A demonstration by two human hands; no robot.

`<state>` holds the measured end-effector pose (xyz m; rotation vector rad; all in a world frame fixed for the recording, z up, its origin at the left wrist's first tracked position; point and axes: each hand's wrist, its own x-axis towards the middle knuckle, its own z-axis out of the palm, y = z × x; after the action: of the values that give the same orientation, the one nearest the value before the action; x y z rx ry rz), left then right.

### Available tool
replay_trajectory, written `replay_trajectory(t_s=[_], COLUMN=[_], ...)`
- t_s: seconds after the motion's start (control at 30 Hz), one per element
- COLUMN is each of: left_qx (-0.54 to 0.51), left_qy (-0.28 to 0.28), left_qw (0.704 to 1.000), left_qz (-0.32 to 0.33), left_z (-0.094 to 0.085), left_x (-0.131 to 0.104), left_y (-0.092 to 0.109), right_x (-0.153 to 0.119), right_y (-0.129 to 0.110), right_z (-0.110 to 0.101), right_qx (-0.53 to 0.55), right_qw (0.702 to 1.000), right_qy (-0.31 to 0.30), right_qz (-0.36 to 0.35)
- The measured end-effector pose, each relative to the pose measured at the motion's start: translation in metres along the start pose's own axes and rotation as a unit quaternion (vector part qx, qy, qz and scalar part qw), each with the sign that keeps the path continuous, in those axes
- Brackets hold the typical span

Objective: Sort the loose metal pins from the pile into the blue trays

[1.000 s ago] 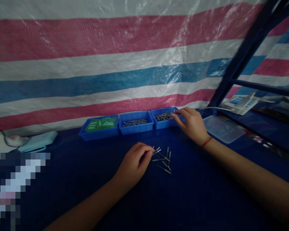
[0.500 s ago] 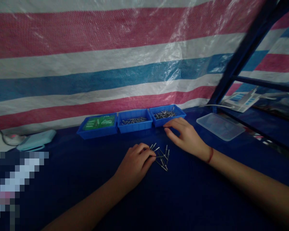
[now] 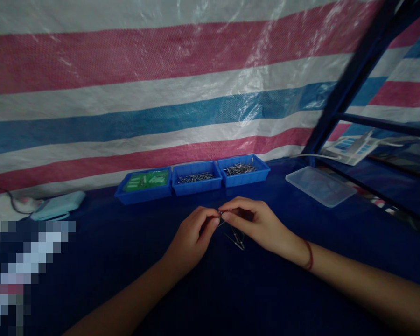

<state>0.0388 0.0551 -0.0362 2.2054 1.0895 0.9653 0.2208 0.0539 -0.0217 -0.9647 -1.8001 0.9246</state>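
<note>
My left hand (image 3: 195,232) is closed in a pinch on a thin metal pop rivet, of which only a small part shows at the fingertips. My right hand (image 3: 257,220), with a red cord on its wrist, meets it there, thumb and forefinger pinched at the same rivet. Fingers hide most of the piece. Just below the right fingers, a few loose pop rivets (image 3: 237,241) lie on the dark blue tabletop (image 3: 210,289), partly covered by that hand.
Behind the hands stand three blue bins: one with green-and-white packets (image 3: 145,181), two with metal rivets (image 3: 196,178) (image 3: 240,169). A clear plastic lid (image 3: 320,185) lies at right, near a dark metal frame (image 3: 331,112). A light-blue case (image 3: 59,205) sits at left, before a striped sheet (image 3: 196,70).
My right hand has come down and left from near the right bin to meet my left fingertips, closing into a pinch. The left hand stays nearly in place, slightly raised.
</note>
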Motion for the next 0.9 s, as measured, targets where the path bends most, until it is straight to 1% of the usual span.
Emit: replay_trajectory(t_s=[0.07,0.13,0.47,0.67,0.9], left_qx=[0.002,0.003,-0.015,-0.006,-0.01], left_qy=[0.0,-0.001,-0.02,0.0,0.042], left_qw=[1.0,1.0,1.0,1.0,0.999], left_qz=[-0.006,-0.008,0.009,0.009,0.017], left_z=[-0.0003,-0.0003,0.0018,0.0017,-0.0006], left_x=[-0.0002,-0.0004,-0.0002,0.0002,0.0001], left_y=[-0.0002,-0.0003,0.0001,0.0006,0.0024], right_x=[0.0001,0.0002,-0.0022,-0.0021,-0.0029], right_y=[0.0018,0.003,0.0037,0.0038,0.0013], right_z=[0.0008,0.0017,0.0021,0.0026,0.0034], right_qx=[0.036,0.05,0.002,-0.022,-0.018], right_qw=[0.999,0.998,1.0,1.0,1.0], right_qy=[-0.004,-0.009,0.009,0.006,0.004], right_qz=[0.023,0.03,0.002,-0.01,-0.002])
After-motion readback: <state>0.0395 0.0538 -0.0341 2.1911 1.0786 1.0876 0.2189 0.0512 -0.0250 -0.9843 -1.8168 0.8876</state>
